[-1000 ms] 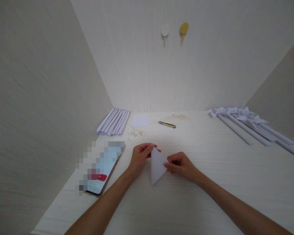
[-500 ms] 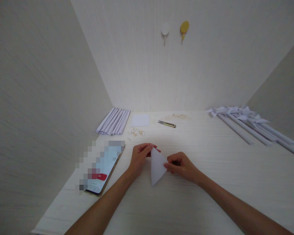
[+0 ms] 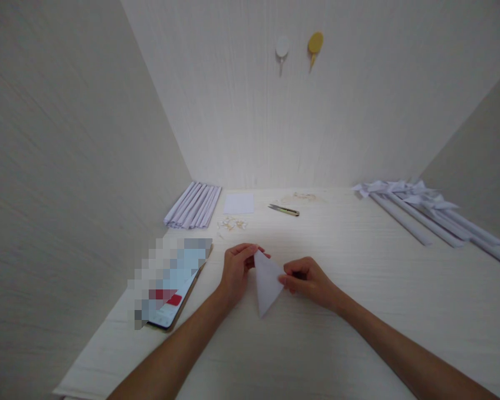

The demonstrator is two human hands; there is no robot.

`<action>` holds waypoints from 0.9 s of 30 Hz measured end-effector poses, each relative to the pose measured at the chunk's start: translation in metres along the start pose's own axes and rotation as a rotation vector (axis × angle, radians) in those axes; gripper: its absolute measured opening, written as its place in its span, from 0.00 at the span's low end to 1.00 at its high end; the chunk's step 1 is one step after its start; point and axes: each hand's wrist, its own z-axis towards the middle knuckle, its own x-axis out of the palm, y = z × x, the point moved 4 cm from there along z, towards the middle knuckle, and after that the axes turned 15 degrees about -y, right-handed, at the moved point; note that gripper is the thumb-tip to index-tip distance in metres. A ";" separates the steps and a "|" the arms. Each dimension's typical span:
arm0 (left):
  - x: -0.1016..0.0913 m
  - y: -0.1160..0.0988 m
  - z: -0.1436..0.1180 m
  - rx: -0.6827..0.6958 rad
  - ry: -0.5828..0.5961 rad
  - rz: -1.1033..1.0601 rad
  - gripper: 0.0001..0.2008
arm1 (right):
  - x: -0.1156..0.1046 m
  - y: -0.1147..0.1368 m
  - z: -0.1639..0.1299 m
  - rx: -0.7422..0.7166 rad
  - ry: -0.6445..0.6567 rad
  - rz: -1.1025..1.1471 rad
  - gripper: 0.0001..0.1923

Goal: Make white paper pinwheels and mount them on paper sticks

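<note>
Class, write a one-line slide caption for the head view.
Left hand and right hand pinch a white paper triangle above the table.

The table (image 3: 358,289) carries 1 folded paper triangle (image 3: 267,283), 1 flat white sheet (image 3: 239,204), 1 phone (image 3: 173,286) and 1 cutter (image 3: 284,209). 2 hands show, the left hand (image 3: 235,272) and the right hand (image 3: 310,282). 2 hooks hang on the wall: 1 white hook (image 3: 281,49), 1 yellow hook (image 3: 315,43). 2 bundles of rolled paper lie apart: 1 left bundle (image 3: 194,206), 1 right bundle (image 3: 433,219); their rolls are too tightly packed to count.
</note>
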 end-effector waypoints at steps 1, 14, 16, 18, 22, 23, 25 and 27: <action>0.000 0.001 0.000 0.008 -0.012 0.008 0.06 | 0.000 0.000 0.000 -0.001 0.001 0.000 0.16; -0.002 0.000 -0.001 0.300 -0.060 0.325 0.12 | -0.001 0.001 0.000 -0.013 -0.035 -0.012 0.17; -0.001 0.000 -0.001 0.266 -0.030 0.307 0.12 | -0.002 0.001 0.000 -0.011 -0.062 -0.013 0.18; 0.000 0.002 -0.001 0.241 0.002 0.286 0.13 | -0.004 0.002 0.001 0.000 -0.088 -0.020 0.18; 0.001 0.002 -0.003 0.262 0.019 0.318 0.13 | -0.004 0.003 0.001 -0.008 -0.092 -0.041 0.18; 0.001 0.002 -0.004 0.274 0.013 0.334 0.13 | -0.003 0.004 0.001 -0.012 -0.086 -0.043 0.18; 0.001 0.002 -0.005 0.299 -0.009 0.366 0.13 | -0.002 0.004 0.000 -0.017 -0.072 -0.043 0.18; 0.001 0.000 -0.007 0.329 -0.037 0.389 0.12 | -0.002 0.004 0.000 -0.022 -0.062 -0.041 0.18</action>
